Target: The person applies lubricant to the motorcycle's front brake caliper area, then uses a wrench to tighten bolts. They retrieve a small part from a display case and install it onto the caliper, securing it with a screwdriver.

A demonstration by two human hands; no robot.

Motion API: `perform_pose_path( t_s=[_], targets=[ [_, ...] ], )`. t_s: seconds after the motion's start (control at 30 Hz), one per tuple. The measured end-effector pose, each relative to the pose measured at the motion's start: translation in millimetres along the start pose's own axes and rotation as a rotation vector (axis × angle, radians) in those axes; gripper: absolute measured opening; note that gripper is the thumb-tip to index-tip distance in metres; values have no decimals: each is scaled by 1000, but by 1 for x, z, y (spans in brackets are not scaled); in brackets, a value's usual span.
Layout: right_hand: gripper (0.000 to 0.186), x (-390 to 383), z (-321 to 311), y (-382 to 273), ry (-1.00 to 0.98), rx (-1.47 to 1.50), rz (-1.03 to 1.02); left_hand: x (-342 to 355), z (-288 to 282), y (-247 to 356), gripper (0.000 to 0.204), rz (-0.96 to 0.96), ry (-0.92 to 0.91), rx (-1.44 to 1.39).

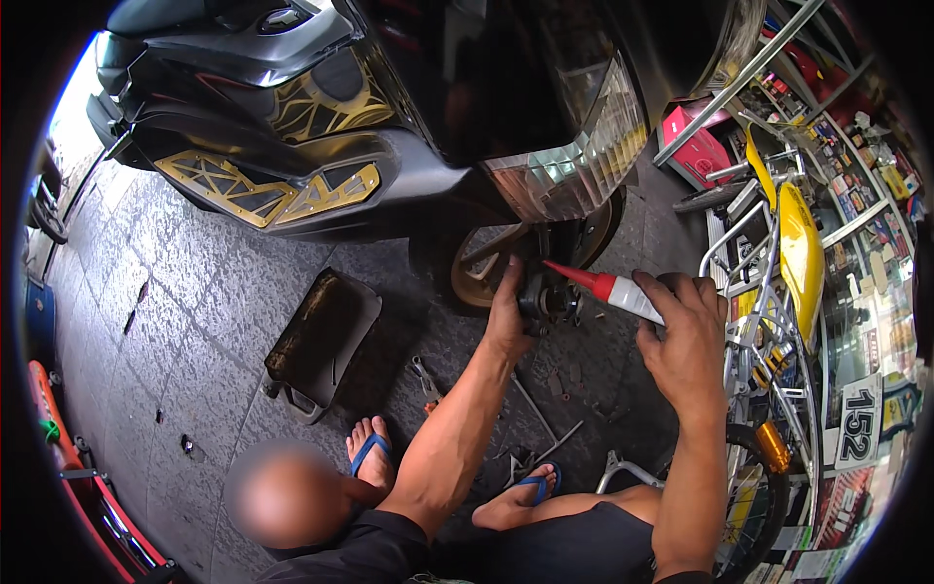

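My left hand is closed around a dark metal part with a shiny round end, beside the scooter's front wheel. Its thumb points up along the part, whose exact kind I cannot make out. In my right hand is a white tube with a red tapered nozzle. The tube is tilted, its nozzle tip pointing up and left, just above the metal part. Whether the tip touches the part does not show clearly. Above both hands is the front of a black scooter with gold footboard plates.
An open toolbox lies on the dark tiled floor at the left. Wrenches, a long-handled tool and small loose parts lie near my sandalled feet. A yellow motorbike frame and goods shelves stand right; a red jack is lower left.
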State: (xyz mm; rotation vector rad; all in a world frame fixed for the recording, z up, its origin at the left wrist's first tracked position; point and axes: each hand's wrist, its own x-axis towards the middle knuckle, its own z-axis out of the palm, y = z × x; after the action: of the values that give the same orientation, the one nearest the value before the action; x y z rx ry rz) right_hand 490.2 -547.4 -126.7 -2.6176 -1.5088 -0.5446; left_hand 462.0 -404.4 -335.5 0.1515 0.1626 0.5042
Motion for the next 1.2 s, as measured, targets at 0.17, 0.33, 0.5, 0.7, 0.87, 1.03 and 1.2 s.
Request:
perform_pose_path(
  t_s=[0.17, 0.33, 0.5, 0.7, 0.87, 1.03, 1.2],
  targets=[
    [53, 1, -1, -1, 8, 6, -6, -3, 8, -2, 51, 15, 30, -2],
    [53, 0, -3, -1, 1, 8, -1, -3, 10, -4, 51, 24, 14, 5],
    [53, 1, -4, -3, -4, 5, -8, 1, 1, -6, 52, 6, 25, 16],
    [53, 1, -5, -4, -3, 1, -9, 3, 1, -7, 52, 11, 11, -7],
    [52, -2, -3, 0, 3, 25, -2, -5, 8, -5, 54, -33, -22, -73],
    [51, -9, -6, 5, 20, 126, 16, -4, 13, -2, 56, -44, -30, -56],
    [48, -32, -19, 17, -45, 294, 65, -1, 10, -9, 58, -19, -54, -87]
  ],
)
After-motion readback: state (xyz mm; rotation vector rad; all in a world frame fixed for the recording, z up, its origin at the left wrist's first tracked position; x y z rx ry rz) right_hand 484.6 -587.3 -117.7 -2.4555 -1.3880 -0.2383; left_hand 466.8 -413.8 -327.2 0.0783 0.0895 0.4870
